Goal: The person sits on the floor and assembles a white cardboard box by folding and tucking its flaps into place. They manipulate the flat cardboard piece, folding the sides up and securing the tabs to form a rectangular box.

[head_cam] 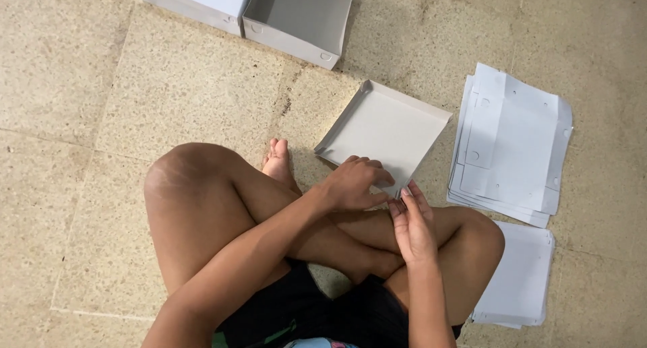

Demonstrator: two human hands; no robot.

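Farthest left, at the top edge of the view, a closed white box (pixel 195 1) and an open grey box (pixel 300 18) stand touching side by side on the speckled stone floor (pixel 81 119), well apart from the person, as though set out of the way. Nearer, the person sits cross-legged, knees raised, so that the work lies right in front of the shins, within easy reach. The left hand (pixel 354 183) comes across the legs with its fingers curled down over the near corner of a shallow white cardboard tray (pixel 384 129); it seems to pinch or press the fold there, though the fingertips hide the exact grip. The tray lies flat on the floor, turned at an angle, its low walls already standing on the far sides. The right hand (pixel 412 227) stands edge-up just beside that same corner, fingers straight and together, open and holding nothing, seemingly bracing the wall. Further right, a stack of flat die-cut sheets (pixel 512 146) lies close by, with a second smaller pile (pixel 519 274) beside the right knee.
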